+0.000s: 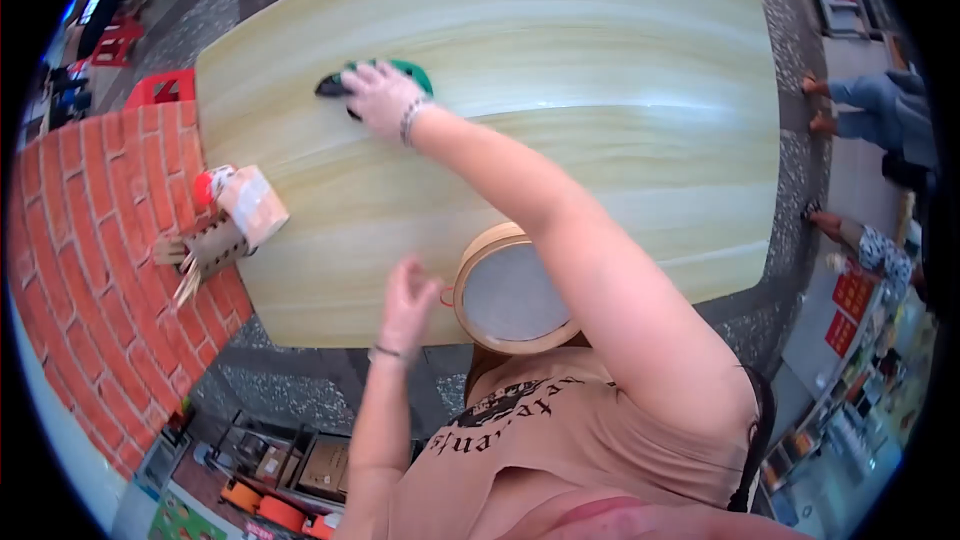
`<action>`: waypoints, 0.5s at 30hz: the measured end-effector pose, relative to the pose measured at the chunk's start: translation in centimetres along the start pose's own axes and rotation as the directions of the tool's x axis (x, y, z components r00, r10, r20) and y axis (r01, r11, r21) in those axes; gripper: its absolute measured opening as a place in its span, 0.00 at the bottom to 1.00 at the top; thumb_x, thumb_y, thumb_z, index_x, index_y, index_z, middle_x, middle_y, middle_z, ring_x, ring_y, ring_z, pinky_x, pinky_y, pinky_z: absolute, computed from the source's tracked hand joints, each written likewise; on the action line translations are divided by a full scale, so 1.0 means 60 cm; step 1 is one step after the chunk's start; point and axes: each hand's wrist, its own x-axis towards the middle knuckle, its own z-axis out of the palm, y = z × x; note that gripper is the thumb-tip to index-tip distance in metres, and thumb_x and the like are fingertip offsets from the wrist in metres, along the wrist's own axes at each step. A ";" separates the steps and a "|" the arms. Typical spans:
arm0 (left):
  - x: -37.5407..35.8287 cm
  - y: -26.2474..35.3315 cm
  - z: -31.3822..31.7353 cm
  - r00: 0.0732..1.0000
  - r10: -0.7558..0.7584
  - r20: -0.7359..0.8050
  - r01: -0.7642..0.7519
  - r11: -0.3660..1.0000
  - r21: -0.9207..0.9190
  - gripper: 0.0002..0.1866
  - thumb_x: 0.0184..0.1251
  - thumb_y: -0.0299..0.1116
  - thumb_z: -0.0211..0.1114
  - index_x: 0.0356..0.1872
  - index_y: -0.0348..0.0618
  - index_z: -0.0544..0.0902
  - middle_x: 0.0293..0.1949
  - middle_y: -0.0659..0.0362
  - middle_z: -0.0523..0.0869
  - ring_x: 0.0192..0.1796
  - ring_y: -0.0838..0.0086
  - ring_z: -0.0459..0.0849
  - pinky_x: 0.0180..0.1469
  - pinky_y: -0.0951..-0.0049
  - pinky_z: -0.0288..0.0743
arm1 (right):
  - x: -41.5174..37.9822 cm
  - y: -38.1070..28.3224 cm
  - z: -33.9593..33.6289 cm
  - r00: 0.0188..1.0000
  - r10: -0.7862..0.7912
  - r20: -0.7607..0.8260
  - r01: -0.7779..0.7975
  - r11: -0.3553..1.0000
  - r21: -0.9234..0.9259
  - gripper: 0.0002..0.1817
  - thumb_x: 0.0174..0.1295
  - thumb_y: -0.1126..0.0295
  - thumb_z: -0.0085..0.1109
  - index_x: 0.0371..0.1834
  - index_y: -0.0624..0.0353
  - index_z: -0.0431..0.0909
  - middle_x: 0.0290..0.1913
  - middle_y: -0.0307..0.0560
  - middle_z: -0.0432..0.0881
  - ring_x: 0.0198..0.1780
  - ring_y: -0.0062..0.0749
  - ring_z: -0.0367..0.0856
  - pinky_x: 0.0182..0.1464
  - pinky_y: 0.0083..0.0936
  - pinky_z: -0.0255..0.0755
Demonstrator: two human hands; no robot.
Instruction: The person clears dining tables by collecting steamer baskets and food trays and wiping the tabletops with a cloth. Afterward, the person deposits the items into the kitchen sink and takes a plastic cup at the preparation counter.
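My right hand (382, 100) reaches across to the far left part of the table and presses down on a green and black cloth (416, 74). The palm covers most of it; green shows on the right, black on the left. My left hand (405, 302) hovers by the table's near edge, slightly blurred, its fingers loosely bent and apart with nothing in them. Just right of it is a round sieve (515, 292) with a wooden rim and pale mesh, close against my body. A small red loop (447, 296) hangs on the rim's left side. My right forearm passes over the rim.
The table (620, 170) has a glossy striped top. At its left edge stand a tissue pack (254, 205), a red-capped bottle (206, 187) and a holder with chopsticks (213, 247), beside a brick-patterned surface (110, 240). Red stools (160, 89) are behind; people's legs (850, 110) show at right.
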 end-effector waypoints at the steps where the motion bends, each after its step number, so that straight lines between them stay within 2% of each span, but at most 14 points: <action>1: -0.022 0.014 0.022 0.991 -0.099 0.092 0.104 0.993 -0.049 0.29 0.60 0.36 0.63 0.61 0.36 0.67 0.52 0.46 0.75 0.55 0.58 0.75 0.58 0.63 0.69 | 0.011 0.041 -0.016 0.987 0.160 -0.013 -0.160 0.987 -0.002 0.15 0.59 0.64 0.48 0.42 0.59 0.80 0.55 0.51 0.74 0.60 0.49 0.69 0.63 0.47 0.61; 2: -0.022 -0.007 0.041 0.989 -0.103 0.110 0.110 0.992 -0.054 0.29 0.60 0.36 0.63 0.61 0.36 0.67 0.52 0.46 0.75 0.55 0.58 0.75 0.58 0.63 0.69 | 0.021 0.105 -0.019 0.949 0.315 -0.027 -0.316 0.949 -0.004 0.15 0.59 0.64 0.47 0.41 0.57 0.80 0.53 0.50 0.75 0.59 0.49 0.70 0.62 0.47 0.62; 3: -0.013 -0.041 0.061 0.994 0.021 0.108 -0.028 0.997 0.067 0.29 0.59 0.36 0.64 0.60 0.35 0.66 0.52 0.45 0.74 0.53 0.56 0.75 0.57 0.63 0.70 | 0.010 0.191 0.013 0.858 0.493 -0.144 -0.500 0.866 -0.015 0.13 0.56 0.67 0.46 0.37 0.55 0.81 0.50 0.50 0.77 0.57 0.47 0.72 0.57 0.49 0.65; 4: -0.006 -0.060 0.077 0.982 0.147 0.120 -0.167 0.969 0.184 0.30 0.59 0.36 0.64 0.60 0.35 0.66 0.52 0.44 0.73 0.52 0.55 0.75 0.56 0.62 0.71 | -0.024 0.260 -0.053 0.819 0.574 -0.006 -0.570 0.813 -0.120 0.13 0.54 0.67 0.47 0.37 0.53 0.81 0.47 0.51 0.79 0.53 0.47 0.74 0.53 0.48 0.68; 5: 0.002 -0.056 0.091 0.988 0.153 0.035 -0.156 0.973 0.171 0.28 0.56 0.31 0.63 0.58 0.35 0.68 0.50 0.43 0.74 0.50 0.53 0.76 0.54 0.61 0.71 | -0.081 0.325 -0.069 0.783 0.592 -0.192 -0.622 0.747 -0.234 0.13 0.53 0.67 0.48 0.38 0.50 0.81 0.46 0.53 0.79 0.51 0.49 0.76 0.51 0.45 0.71; 6: 0.009 -0.049 0.096 0.987 0.151 0.048 -0.157 0.974 0.164 0.28 0.56 0.31 0.63 0.58 0.35 0.68 0.50 0.43 0.74 0.50 0.53 0.76 0.54 0.61 0.71 | -0.143 0.346 -0.123 0.640 0.709 -0.296 -0.754 0.653 -0.068 0.13 0.53 0.66 0.49 0.39 0.47 0.82 0.46 0.52 0.78 0.49 0.49 0.76 0.51 0.42 0.72; 7: 0.016 -0.040 0.094 0.990 0.134 0.031 -0.138 0.972 0.191 0.26 0.54 0.30 0.62 0.56 0.36 0.69 0.49 0.44 0.74 0.49 0.53 0.76 0.54 0.61 0.71 | -0.208 0.392 -0.145 0.502 0.797 -0.335 -0.863 0.486 -0.135 0.14 0.56 0.64 0.48 0.42 0.48 0.81 0.46 0.51 0.78 0.50 0.49 0.76 0.51 0.44 0.72; 8: 0.017 -0.034 0.093 0.993 0.118 0.014 -0.118 0.969 0.218 0.25 0.53 0.28 0.61 0.55 0.36 0.70 0.47 0.45 0.75 0.49 0.52 0.76 0.53 0.61 0.71 | -0.285 0.453 -0.137 0.375 0.806 -0.459 -0.925 0.357 -0.128 0.14 0.58 0.63 0.47 0.43 0.48 0.81 0.46 0.53 0.78 0.47 0.49 0.77 0.50 0.43 0.72; 9: 0.016 -0.041 0.096 0.992 0.123 0.039 -0.128 0.967 0.218 0.25 0.53 0.28 0.61 0.55 0.36 0.70 0.47 0.45 0.75 0.49 0.52 0.76 0.53 0.61 0.71 | -0.344 0.477 -0.133 0.360 0.810 -0.464 -0.932 0.335 -0.139 0.14 0.58 0.63 0.47 0.43 0.48 0.81 0.46 0.53 0.78 0.47 0.49 0.77 0.50 0.43 0.72; 11: 0.023 -0.059 0.107 0.967 0.247 -0.058 -0.228 0.946 0.230 0.24 0.50 0.26 0.59 0.52 0.37 0.73 0.45 0.46 0.76 0.49 0.52 0.76 0.53 0.61 0.70 | -0.406 0.480 -0.158 0.180 0.792 -0.583 -0.980 0.096 -0.172 0.14 0.61 0.62 0.45 0.41 0.52 0.80 0.43 0.53 0.79 0.44 0.47 0.78 0.46 0.42 0.73; 12: 0.024 -0.060 0.110 0.965 0.259 -0.038 -0.243 0.941 0.233 0.24 0.50 0.26 0.59 0.52 0.37 0.73 0.45 0.46 0.76 0.49 0.52 0.76 0.53 0.61 0.70 | -0.387 0.478 -0.158 0.170 0.937 -0.305 -0.977 0.120 -0.175 0.12 0.60 0.64 0.45 0.36 0.54 0.79 0.40 0.51 0.80 0.42 0.44 0.78 0.43 0.41 0.72; 13: 0.024 -0.057 0.112 0.962 0.265 -0.072 -0.244 0.945 0.217 0.23 0.50 0.25 0.59 0.52 0.37 0.73 0.46 0.46 0.76 0.49 0.52 0.76 0.53 0.61 0.70 | -0.354 0.450 -0.136 0.377 0.844 -0.381 -0.926 0.339 -0.164 0.10 0.58 0.65 0.47 0.32 0.54 0.78 0.37 0.49 0.80 0.43 0.43 0.77 0.41 0.39 0.71; 14: 0.024 -0.058 0.117 0.957 0.270 -0.105 -0.245 0.949 0.200 0.23 0.49 0.25 0.59 0.51 0.37 0.73 0.46 0.46 0.76 0.49 0.52 0.76 0.53 0.60 0.70 | -0.314 0.414 -0.108 0.691 0.608 -0.391 -0.722 0.591 -0.360 0.09 0.56 0.66 0.48 0.31 0.54 0.78 0.36 0.50 0.79 0.44 0.45 0.76 0.43 0.40 0.70; 15: 0.021 -0.074 0.116 0.965 0.250 -0.085 -0.230 0.954 0.193 0.23 0.51 0.25 0.58 0.52 0.36 0.72 0.46 0.46 0.76 0.50 0.53 0.76 0.55 0.61 0.70 | -0.257 0.356 -0.072 0.758 0.568 -0.322 -0.646 0.721 -0.251 0.09 0.56 0.65 0.48 0.30 0.54 0.78 0.39 0.51 0.79 0.45 0.46 0.76 0.48 0.40 0.69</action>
